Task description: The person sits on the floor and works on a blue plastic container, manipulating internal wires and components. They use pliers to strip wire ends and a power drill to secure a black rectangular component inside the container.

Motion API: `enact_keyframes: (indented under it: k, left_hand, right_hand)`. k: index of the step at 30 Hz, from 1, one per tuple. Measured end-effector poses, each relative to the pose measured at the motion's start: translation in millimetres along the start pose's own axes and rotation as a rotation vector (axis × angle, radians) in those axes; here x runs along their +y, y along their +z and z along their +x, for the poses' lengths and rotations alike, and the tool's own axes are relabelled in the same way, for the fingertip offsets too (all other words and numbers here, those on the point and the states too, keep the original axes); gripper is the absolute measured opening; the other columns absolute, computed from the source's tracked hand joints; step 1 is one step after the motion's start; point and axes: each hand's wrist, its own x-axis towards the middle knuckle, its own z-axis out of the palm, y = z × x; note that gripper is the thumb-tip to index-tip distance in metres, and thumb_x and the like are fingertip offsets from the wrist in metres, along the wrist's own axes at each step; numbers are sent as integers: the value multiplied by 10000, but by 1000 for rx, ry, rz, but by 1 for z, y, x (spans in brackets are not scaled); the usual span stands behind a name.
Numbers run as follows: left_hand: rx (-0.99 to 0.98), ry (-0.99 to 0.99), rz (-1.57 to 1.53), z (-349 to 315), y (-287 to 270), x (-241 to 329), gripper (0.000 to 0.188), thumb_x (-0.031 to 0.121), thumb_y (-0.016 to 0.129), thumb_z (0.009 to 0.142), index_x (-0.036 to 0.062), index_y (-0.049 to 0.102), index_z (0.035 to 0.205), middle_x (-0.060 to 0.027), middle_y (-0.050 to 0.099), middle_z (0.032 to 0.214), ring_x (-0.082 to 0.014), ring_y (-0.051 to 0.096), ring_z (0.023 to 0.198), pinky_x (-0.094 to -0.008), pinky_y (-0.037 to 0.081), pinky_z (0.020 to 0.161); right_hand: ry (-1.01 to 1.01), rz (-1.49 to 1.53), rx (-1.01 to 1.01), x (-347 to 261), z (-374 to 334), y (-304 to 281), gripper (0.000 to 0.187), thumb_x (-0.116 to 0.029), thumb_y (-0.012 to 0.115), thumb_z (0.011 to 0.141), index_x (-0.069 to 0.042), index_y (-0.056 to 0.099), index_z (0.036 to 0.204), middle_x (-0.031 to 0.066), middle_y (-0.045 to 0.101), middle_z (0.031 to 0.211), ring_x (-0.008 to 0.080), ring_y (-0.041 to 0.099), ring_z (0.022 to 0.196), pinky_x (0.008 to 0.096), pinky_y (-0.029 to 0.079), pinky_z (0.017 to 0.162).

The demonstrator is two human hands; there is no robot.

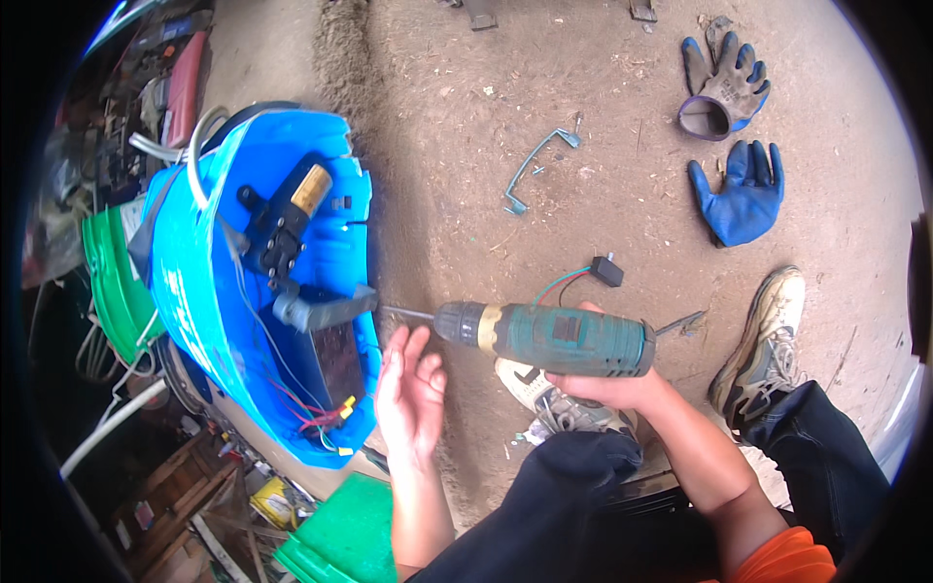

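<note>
My right hand (607, 387) grips a green cordless drill (573, 335) from below, with its long bit (408, 314) pointing left. The bit's tip meets or almost meets the end of a grey plastic piece (326, 311) at the edge of an open blue plastic housing (199, 282). Just below the bit, my left hand (413, 398) is open, fingers stretched upward and nothing in it. Inside the housing sit a black pump (287, 223) with a brass-coloured motor end and a dark box-shaped block (335, 360). Red and thin wires (316, 420) with yellow connectors hang near its lower end.
A small black box (606, 271) with wires lies beyond the drill. Farther off are a thin bluish handle (533, 170), a grey glove (729, 87) and a blue glove (743, 194). Green containers (340, 530) and clutter line the left side. My shoes (763, 340) rest on the dirt floor.
</note>
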Motion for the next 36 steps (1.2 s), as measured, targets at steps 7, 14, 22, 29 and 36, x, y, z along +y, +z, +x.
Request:
enact_keyframes:
  k: [7, 14, 22, 29, 36]
  left_hand:
    - [-180, -15, -263, 43, 22, -1, 630, 97, 597, 885, -19, 327, 1442, -226, 415, 1462, -330, 478, 1309, -430, 444, 1068]
    - [-20, 225, 513, 82, 40, -36, 533, 36, 601, 884, -41, 433, 1384, -183, 556, 1328, -221, 645, 934, -344, 539, 819]
    - [-18, 667, 1417, 107, 52, -66, 417, 127, 761, 795, 15, 624, 1173, -161, 637, 1034, -241, 648, 803, -384, 523, 794]
    - [-117, 809, 1221, 93, 55, -66, 265, 62, 764, 811, -9, 653, 1041, -130, 648, 926, -187, 654, 763, -314, 545, 684]
    - [-339, 903, 1007, 34, 72, -27, 243, -4, 735, 804, -9, 643, 1029, -116, 657, 1011, -176, 680, 800, -292, 579, 719]
  right_hand:
    - [75, 69, 69, -17, -23, -30, 359, -77, 799, 742, -37, 658, 1070, 28, 680, 970, 128, 634, 879, 297, 514, 785]
    - [52, 84, 354, -49, -24, -95, 450, -63, 718, 734, -7, 639, 1174, 107, 704, 1018, 189, 652, 911, 316, 523, 810]
    - [172, 602, 561, -21, -18, -132, 388, -83, 601, 878, 18, 540, 1248, 149, 685, 1048, 207, 655, 709, 318, 571, 676]
    - [288, 182, 826, 27, -34, -119, 363, -260, 713, 884, 18, 633, 1104, 157, 708, 972, 259, 683, 806, 388, 539, 783]
    - [268, -621, 247, -98, -24, -75, 371, -280, 758, 861, 29, 668, 1045, 84, 690, 846, 166, 641, 753, 330, 511, 685]
